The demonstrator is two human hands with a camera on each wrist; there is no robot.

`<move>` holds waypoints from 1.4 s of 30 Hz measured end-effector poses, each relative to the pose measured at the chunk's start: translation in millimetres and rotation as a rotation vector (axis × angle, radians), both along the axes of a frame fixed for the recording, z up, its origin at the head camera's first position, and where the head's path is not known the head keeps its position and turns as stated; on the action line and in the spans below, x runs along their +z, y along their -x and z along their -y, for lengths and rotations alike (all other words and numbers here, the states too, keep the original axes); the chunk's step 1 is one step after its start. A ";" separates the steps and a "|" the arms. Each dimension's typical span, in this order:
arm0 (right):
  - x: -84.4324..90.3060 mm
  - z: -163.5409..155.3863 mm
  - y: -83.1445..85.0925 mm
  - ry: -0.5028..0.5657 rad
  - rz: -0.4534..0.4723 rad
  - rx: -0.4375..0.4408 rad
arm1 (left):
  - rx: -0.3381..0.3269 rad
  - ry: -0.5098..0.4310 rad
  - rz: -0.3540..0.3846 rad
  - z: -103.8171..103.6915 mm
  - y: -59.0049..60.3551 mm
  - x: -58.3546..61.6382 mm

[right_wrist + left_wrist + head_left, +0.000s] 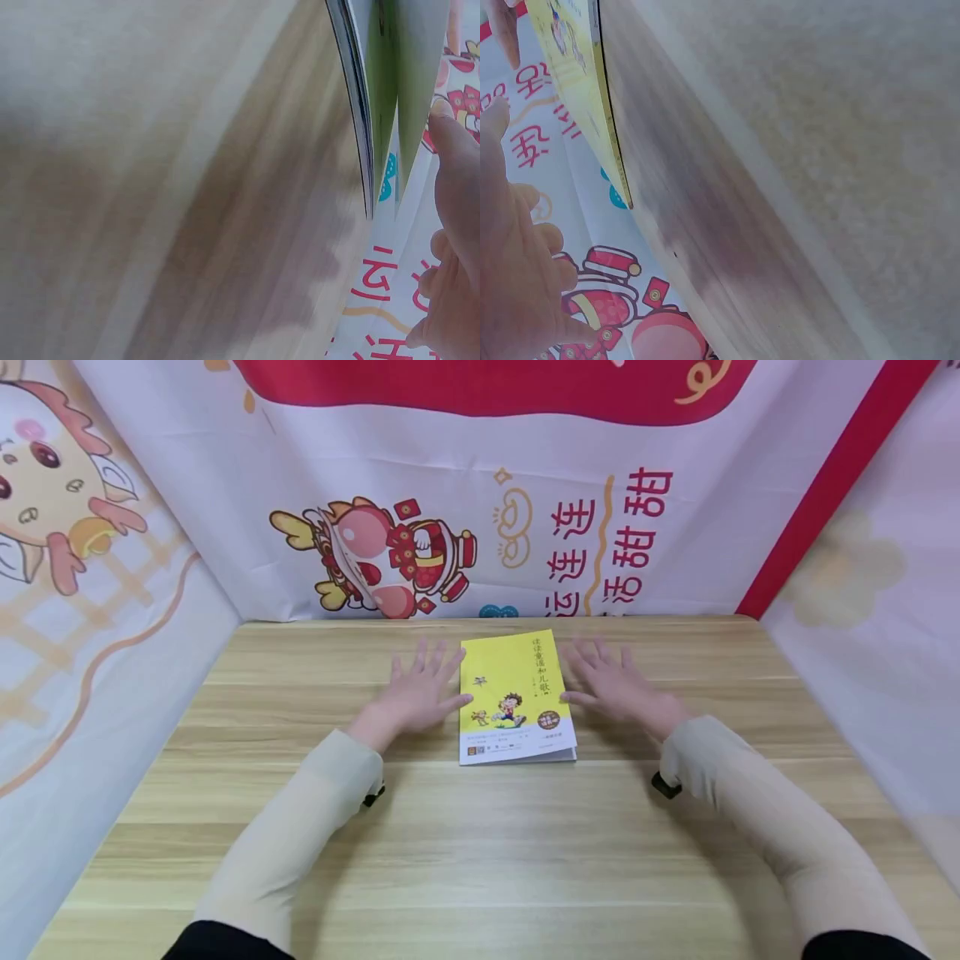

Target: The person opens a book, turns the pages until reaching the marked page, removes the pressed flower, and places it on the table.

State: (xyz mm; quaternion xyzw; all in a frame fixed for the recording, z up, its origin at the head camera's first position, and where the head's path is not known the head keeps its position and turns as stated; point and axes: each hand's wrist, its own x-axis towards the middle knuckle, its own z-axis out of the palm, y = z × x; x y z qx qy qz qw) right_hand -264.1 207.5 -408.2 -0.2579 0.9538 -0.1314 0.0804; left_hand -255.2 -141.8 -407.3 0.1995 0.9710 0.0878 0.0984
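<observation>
A thin yellow book (502, 681) with a white lower band and a cartoon child on its cover lies on the wooden table. Its right side is lifted a little, and the right wrist view shows pages (386, 82) fanned apart under the cover. My left hand (416, 693) is spread at the book's left edge, thumb tip overlapping that edge in the head view. On the other side, my right hand (618, 685) has its fingers spread, with the thumb tip right at the cover's right edge. Neither hand grips the book.
The wooden table (510, 860) runs up to a printed cloth backdrop (450, 452) close behind the book. Patterned cloth also hangs along the left side (150, 668) and the right side (862, 693). Dark wrist devices (666, 785) sit under both sleeves.
</observation>
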 end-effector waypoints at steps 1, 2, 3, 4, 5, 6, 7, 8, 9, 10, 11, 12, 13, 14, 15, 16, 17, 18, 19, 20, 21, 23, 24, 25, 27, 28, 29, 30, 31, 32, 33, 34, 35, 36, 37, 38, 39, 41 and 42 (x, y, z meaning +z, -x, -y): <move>-0.7 -0.2 -1.4 0.006 0.005 0.010 | -0.012 0.001 0.011 -0.2 -1.3 0.3; -1.4 -0.5 -2.8 0.010 0.008 0.020 | -0.025 0.002 0.017 -0.7 -2.8 0.6; -2.0 -0.9 -4.3 0.017 0.015 0.029 | -0.039 0.008 0.020 -1.2 -4.2 0.6; -2.3 -1.1 -6.0 0.022 0.023 0.033 | -0.055 0.012 0.023 -2.0 -5.6 0.7; -2.6 -1.7 -7.4 0.025 0.030 0.043 | -0.068 0.016 0.026 -3.0 -7.1 0.9; -3.0 -1.9 -8.7 0.028 0.036 0.052 | -0.078 0.019 0.028 -4.2 -8.5 1.0; -3.5 -2.0 -9.5 0.028 0.039 0.062 | -0.088 0.025 0.025 -5.3 -10.0 1.1; -4.0 -1.9 -10.3 0.024 0.042 0.072 | -0.101 0.032 0.018 -6.4 -11.3 0.5; -4.1 -1.5 -11.3 0.022 0.048 0.082 | -0.111 0.035 0.016 -7.5 -12.5 0.4; -4.3 -1.1 -11.8 0.014 0.053 0.090 | -0.121 0.038 0.013 -8.6 -13.7 0.2; -4.7 -0.7 -12.2 0.003 0.055 0.101 | -0.130 0.038 0.012 -10.0 -14.7 -0.3; -5.1 0.1 -12.9 -0.008 0.059 0.109 | -0.143 0.040 0.012 -11.2 -15.6 -0.6; -4.9 0.7 -14.0 -0.017 0.062 0.114 | -0.156 0.039 0.015 -12.5 -17.0 -0.9; -4.6 1.4 -15.3 -0.029 0.069 0.117 | -0.170 0.038 0.018 -13.8 -18.2 -1.3; -3.9 2.2 -16.8 -0.036 0.077 0.121 | -0.181 0.035 0.027 -15.1 -19.7 -0.8; -3.5 3.1 -18.3 -0.044 0.085 0.120 | -0.197 0.039 0.031 -16.2 -21.2 -1.0; -3.3 4.1 -19.9 -0.052 0.091 0.121 | -0.209 0.040 0.037 -17.4 -22.8 -0.7; -3.2 4.9 -21.4 -0.055 0.094 0.124 | -0.220 0.043 0.044 -18.3 -24.3 -0.2; -3.3 5.7 -22.7 -0.056 0.096 0.128 | -0.228 0.045 0.049 -19.1 -25.9 0.2; -3.7 6.4 -24.0 -0.062 0.095 0.132 | -0.236 0.047 0.055 -19.9 -27.0 0.4; -4.2 7.2 -25.1 -0.067 0.088 0.139 | -0.242 0.048 0.064 -20.8 -28.0 0.8; -5.5 7.9 -27.3 -0.073 0.077 0.154 | -0.249 0.050 0.082 -22.3 -29.5 0.3; -6.1 8.2 -28.3 -0.075 0.071 0.163 | -0.251 0.051 0.093 -22.7 -30.3 0.1; -6.7 8.5 -29.3 -0.077 0.069 0.170 | -0.257 0.057 0.099 -23.1 -31.0 -0.6; -7.8 8.6 -31.2 -0.083 0.074 0.183 | -0.268 0.073 0.113 -24.1 -32.0 -2.3; -8.2 8.7 -32.2 -0.086 0.081 0.193 | -0.271 0.082 0.118 -24.2 -32.5 -3.4; -8.8 8.7 -32.9 -0.091 0.089 0.202 | -0.274 0.092 0.123 -24.6 -33.0 -4.3; -9.5 8.6 -33.7 -0.098 0.097 0.213 | -0.278 0.103 0.128 -24.9 -33.3 -5.5; -10.0 8.4 -34.4 -0.103 0.106 0.222 | -0.280 0.113 0.134 -25.3 -33.6 -6.7; -10.5 8.3 -35.1 -0.112 0.113 0.231 | -0.279 0.117 0.143 -25.5 -34.0 -7.3; -10.8 8.2 -35.8 -0.117 0.117 0.243 | -0.275 0.120 0.152 -25.8 -34.4 -7.8; -10.9 8.3 -36.5 -0.119 0.121 0.254 | -0.270 0.121 0.165 -26.0 -34.9 -8.0; -11.0 8.2 -37.2 -0.121 0.125 0.261 | -0.269 0.123 0.173 -26.2 -35.3 -8.1; -11.0 8.2 -37.7 -0.122 0.125 0.267 | -0.267 0.121 0.183 -26.4 -35.9 -7.6; -11.1 8.1 -38.0 -0.125 0.123 0.273 | -0.265 0.114 0.192 -26.6 -36.5 -7.0; -11.1 8.2 -38.3 -0.128 0.120 0.280 | -0.268 0.110 0.196 -26.9 -36.9 -6.3; -11.0 8.2 -38.7 -0.128 0.120 0.283 | -0.270 0.106 0.201 -27.4 -37.3 -5.8; -10.9 8.5 -38.9 -0.133 0.124 0.283 | -0.282 0.092 0.210 -28.5 -38.2 -5.0; -10.9 8.7 -38.9 -0.133 0.128 0.281 | -0.288 0.086 0.215 -29.2 -38.2 -5.0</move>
